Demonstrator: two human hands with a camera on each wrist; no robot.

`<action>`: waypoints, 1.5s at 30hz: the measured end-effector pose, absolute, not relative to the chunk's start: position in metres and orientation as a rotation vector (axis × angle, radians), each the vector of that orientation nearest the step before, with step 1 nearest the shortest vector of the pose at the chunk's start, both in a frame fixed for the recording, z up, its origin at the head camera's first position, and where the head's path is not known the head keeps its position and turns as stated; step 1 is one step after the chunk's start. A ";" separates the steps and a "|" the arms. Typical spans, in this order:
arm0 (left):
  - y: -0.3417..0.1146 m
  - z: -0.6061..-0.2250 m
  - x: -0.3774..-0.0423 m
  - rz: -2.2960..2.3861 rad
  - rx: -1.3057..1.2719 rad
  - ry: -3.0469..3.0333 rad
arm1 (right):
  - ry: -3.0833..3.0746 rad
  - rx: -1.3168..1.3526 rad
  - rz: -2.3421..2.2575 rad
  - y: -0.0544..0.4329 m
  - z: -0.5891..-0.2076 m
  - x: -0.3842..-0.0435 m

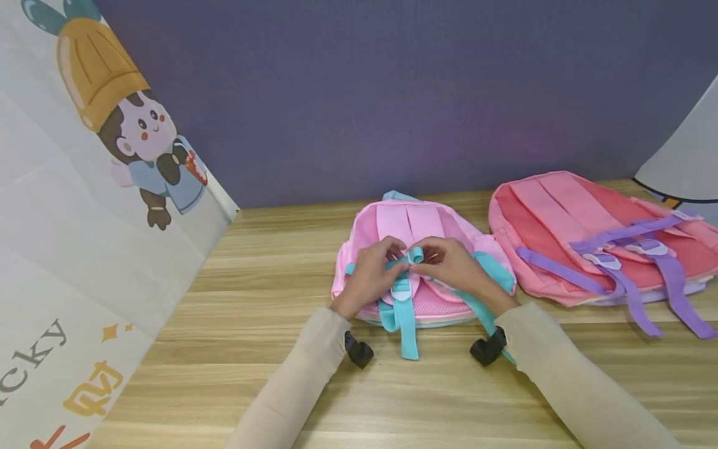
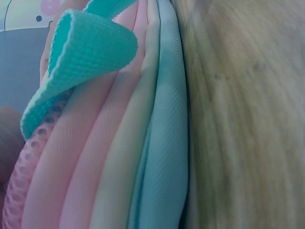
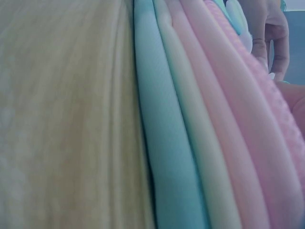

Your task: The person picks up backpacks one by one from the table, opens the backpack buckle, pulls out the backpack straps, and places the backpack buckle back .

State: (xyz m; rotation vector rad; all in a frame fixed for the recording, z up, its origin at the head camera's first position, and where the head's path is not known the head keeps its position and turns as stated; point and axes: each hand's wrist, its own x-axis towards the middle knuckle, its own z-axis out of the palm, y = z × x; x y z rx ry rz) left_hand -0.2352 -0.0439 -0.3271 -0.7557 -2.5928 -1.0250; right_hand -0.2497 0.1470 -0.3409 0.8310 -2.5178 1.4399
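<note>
A pink backpack [image 1: 394, 221] lies back side up on the wooden table, its shoulder straps facing me. Over its middle, my left hand [image 1: 370, 274] and right hand [image 1: 453, 267] meet, thumbs and fingers pinching a teal webbing strap [image 1: 416, 255] that curls into a small loop between them. Just below the left fingers, a white buckle [image 1: 401, 293] carries another teal strap, whose tail hangs past the bag's lower edge. In the left wrist view a folded teal strap [image 2: 95, 47] stands out from the bag's layered side. The fingertips' exact hold is partly hidden.
A second, coral-pink backpack [image 1: 561, 218] with purple straps [image 1: 675, 287] lies to the right, against the first. Behind stands a dark purple-grey panel [image 1: 392, 93]. A white printed sheet [image 1: 67, 218] borders the table's left side. Bare wood table [image 1: 252, 299] extends left.
</note>
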 end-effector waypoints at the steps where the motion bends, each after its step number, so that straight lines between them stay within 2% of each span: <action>1: -0.044 -0.327 -0.235 -1.028 -0.754 -2.594 | -2.517 0.832 1.446 0.147 -0.341 -0.250; 45: -0.042 -0.328 -0.235 -1.012 -0.739 -2.588 | -2.532 0.753 1.535 0.144 -0.338 -0.249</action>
